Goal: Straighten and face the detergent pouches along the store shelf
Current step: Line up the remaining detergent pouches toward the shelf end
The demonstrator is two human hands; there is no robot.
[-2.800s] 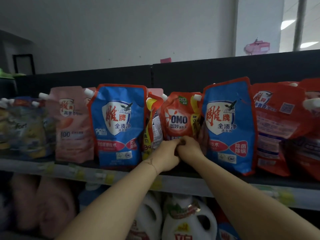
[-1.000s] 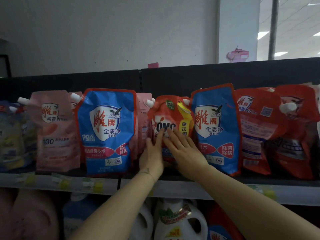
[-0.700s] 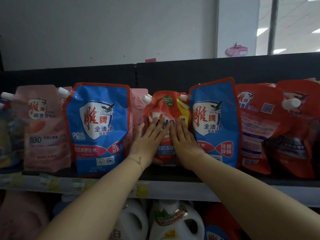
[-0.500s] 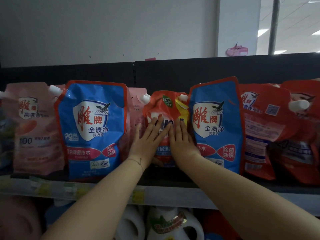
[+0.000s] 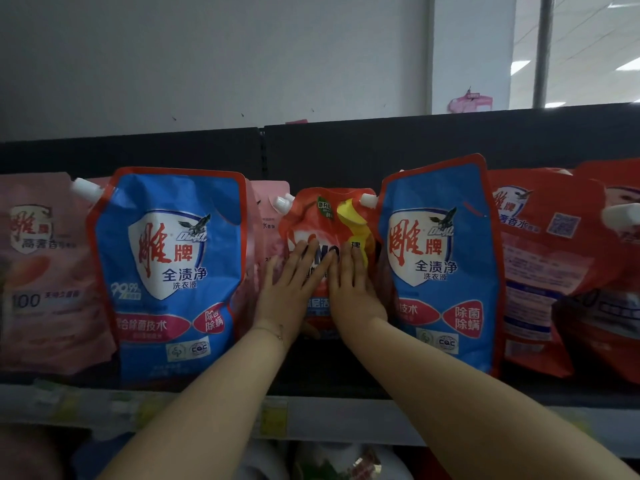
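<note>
A small red OMO pouch (image 5: pixel 323 216) stands upright on the shelf, set back between two large blue pouches, one on its left (image 5: pixel 173 268) and one on its right (image 5: pixel 440 265). My left hand (image 5: pixel 291 289) and my right hand (image 5: pixel 353 285) lie flat against its front, fingers straight and pointing up, side by side. A pink pouch (image 5: pixel 270 209) peeks out behind the left hand. More pink pouches (image 5: pixel 45 271) stand at far left and red pouches (image 5: pixel 540 265) at far right.
The shelf edge (image 5: pixel 329 419) with price tags runs below the pouches. White detergent bottles (image 5: pixel 332 462) stand on the level beneath. A dark back panel (image 5: pixel 346 150) rises behind the row, with a white wall above.
Both hands went from gripping the OMO pouch's lower edge to lying flat on its front. The pouch now faces forward and sits further back. In the last half second the hands barely moved.
</note>
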